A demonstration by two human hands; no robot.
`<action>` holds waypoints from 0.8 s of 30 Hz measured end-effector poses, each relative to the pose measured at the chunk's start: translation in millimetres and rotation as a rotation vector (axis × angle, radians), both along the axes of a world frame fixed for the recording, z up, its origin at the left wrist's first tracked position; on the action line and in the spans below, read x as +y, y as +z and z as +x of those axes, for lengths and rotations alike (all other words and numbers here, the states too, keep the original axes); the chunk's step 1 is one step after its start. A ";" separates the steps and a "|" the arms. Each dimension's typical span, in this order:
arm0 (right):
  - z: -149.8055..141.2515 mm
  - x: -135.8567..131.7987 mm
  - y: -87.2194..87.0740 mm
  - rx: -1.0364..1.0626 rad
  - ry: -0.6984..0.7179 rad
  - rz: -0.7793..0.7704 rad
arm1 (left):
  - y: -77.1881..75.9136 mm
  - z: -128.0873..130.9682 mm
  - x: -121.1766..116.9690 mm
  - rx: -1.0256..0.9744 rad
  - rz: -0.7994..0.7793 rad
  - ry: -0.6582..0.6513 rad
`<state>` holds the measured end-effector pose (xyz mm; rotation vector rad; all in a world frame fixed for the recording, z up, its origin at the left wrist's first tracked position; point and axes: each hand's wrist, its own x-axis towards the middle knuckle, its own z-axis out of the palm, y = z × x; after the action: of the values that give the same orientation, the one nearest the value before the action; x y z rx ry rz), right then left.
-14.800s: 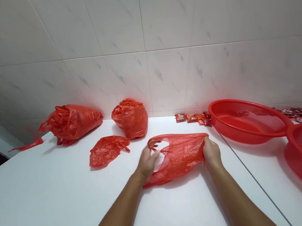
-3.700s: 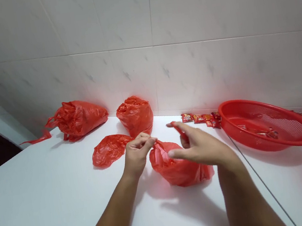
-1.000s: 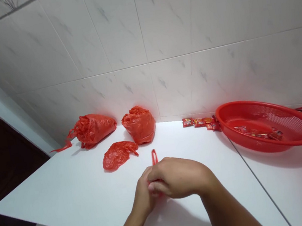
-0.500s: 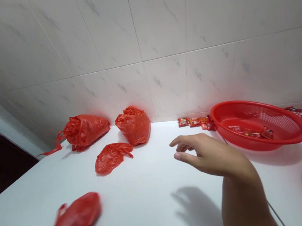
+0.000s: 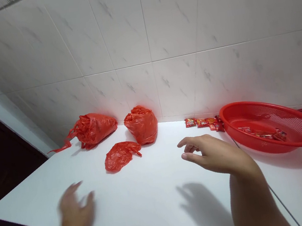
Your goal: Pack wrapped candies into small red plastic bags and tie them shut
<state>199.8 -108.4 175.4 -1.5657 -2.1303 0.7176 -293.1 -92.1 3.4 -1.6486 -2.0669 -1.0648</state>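
The blurred left hand has its fingers parted and the right hand hangs loosely curved above the smooth white table, both gripping nothing visible. A crumpled red plastic bag lies between and beyond them, seemingly for easy reach, while two bulging red plastic bundles sit near the pale tiled wall, perhaps to keep them aside.

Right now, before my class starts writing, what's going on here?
A person's left hand, blurred, is near the front edge of a white tabletop; the right hand hangs half curled above it. Both look empty. Beyond lies a limp red bag, with two fuller red bags near the wall. On the right, a red basket holds packets.
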 end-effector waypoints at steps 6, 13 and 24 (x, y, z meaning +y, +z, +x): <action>5.8 -5.8 -6.0 0.000 -0.013 0.071 | -21.7 111.8 109.4 0.130 -0.339 -0.060; 26.2 -6.6 -16.4 0.097 -0.031 0.228 | -29.9 192.3 101.3 0.166 -0.348 -0.305; -18.8 53.5 -135.6 0.202 -0.030 0.103 | -32.9 273.8 82.0 0.013 -0.320 -0.711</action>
<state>180.9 -54.9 39.8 -1.4058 -1.9613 0.7115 -19.3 -10.1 -29.5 -2.6567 -1.7273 -0.9157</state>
